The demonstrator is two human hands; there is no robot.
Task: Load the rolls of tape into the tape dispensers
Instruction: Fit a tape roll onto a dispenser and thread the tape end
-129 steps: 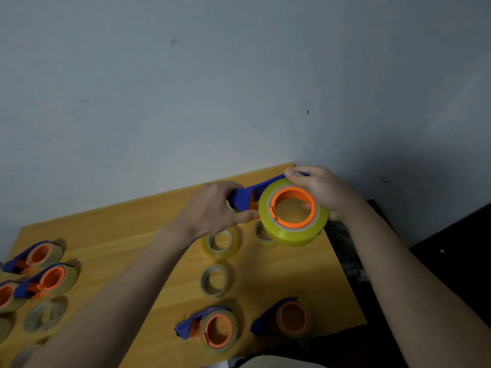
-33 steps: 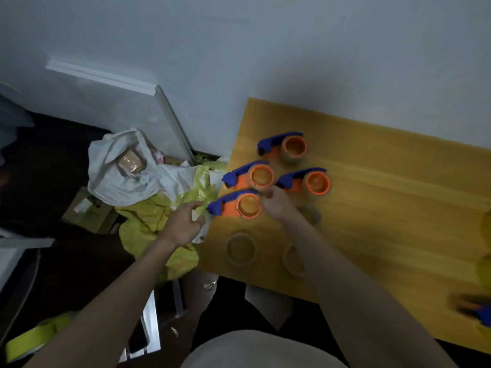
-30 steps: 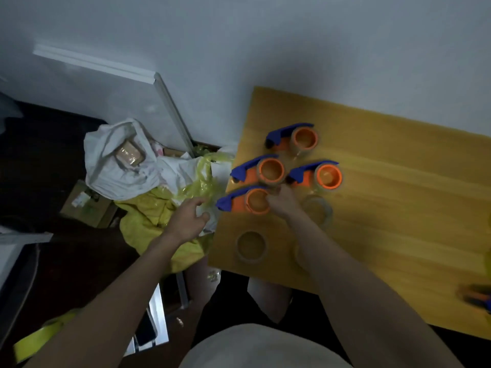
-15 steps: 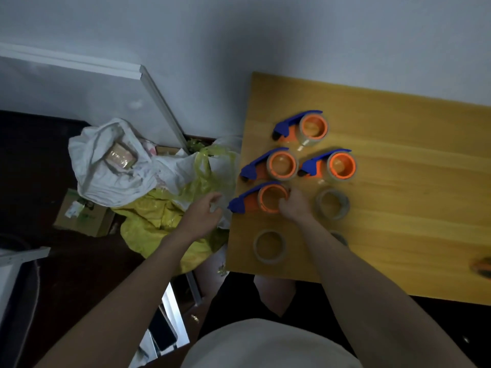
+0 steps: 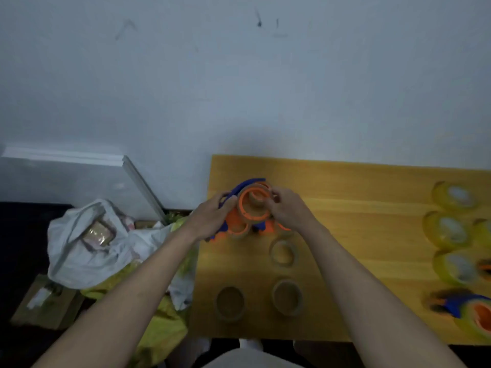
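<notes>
Both hands hold one blue and orange tape dispenser lifted above the left end of the wooden table. My left hand grips its blue handle side. My right hand pinches the right rim of its orange ring, which carries a thin brownish roll. Under the hands, more blue and orange dispensers lie partly hidden. Three thin clear tape rolls lie near the front: one in the middle, one at the front left, one beside it.
Thick yellow tape rolls lie along the table's right side, with a loaded dispenser at the front right corner. Left of the table on the floor are a white bag, yellow plastic and a cardboard box. A wall rises behind.
The view swung up and right. A dispenser that lay on the table is now lifted in both hands; my left hand came over from the bags to grip it.
</notes>
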